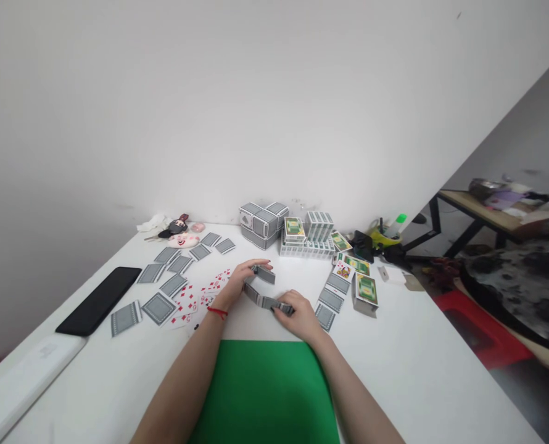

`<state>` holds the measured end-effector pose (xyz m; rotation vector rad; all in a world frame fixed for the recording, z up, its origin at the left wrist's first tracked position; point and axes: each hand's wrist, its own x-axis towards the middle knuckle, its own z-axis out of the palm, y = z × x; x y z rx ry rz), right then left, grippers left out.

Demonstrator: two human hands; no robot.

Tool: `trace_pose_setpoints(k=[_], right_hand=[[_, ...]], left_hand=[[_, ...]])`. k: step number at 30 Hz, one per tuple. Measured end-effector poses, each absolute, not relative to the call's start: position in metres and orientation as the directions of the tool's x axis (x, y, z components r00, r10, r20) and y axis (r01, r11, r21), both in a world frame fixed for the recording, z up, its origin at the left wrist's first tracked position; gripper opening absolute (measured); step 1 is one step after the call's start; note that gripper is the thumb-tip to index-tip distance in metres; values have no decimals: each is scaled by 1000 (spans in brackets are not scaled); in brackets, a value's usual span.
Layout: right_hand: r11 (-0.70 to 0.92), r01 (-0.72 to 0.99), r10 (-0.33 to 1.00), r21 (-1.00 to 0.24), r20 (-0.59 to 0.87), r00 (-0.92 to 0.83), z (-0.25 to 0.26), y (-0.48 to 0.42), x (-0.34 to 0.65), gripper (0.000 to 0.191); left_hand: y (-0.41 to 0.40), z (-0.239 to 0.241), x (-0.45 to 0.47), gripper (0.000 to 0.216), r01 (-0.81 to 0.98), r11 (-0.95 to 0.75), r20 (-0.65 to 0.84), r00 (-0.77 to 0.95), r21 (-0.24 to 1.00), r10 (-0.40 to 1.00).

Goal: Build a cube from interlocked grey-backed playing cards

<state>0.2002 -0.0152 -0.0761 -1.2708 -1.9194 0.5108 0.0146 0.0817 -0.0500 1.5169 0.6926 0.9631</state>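
Note:
A curved strip of grey-backed folded playing cards (266, 302) stands in front of me above the white table (265, 327). At its left end, my left hand (243, 279) has its fingers closed around the cards, the fingertips at a folded card (266, 274) at the top. My right hand (298, 313) pinches the strip's right end between thumb and fingers. Face-up red-suit cards (186, 299) lie left of my left wrist. Beside my right hand is a column of grey-backed cards (331, 300), with a face card (343, 270) at its far end.
Against the wall stands a block built of folded cards (260, 223), next to stacked card boxes (308, 248). Several grey cards (160, 307) spread left, near a black phone (99, 301). A green mat (265, 388) lies before me. A yellow holder (385, 237) stands back right.

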Motion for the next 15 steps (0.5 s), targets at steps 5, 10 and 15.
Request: trace_pose_setpoints(k=[5,10,15], right_hand=[[439,650,893,-620,383,-238,-78,-17,201,9],[459,696,884,-552,366,-292,-78,-19,197,21],[497,709,866,-501,339,-368,-73,-25,188,23]], left_hand=[[84,-50,14,55,-72,-178,191,433,981,881],[87,-57,18,56,-25,-172,166,435,985,885],[86,-67,27,39,-1,-223,216,246,975,945]])
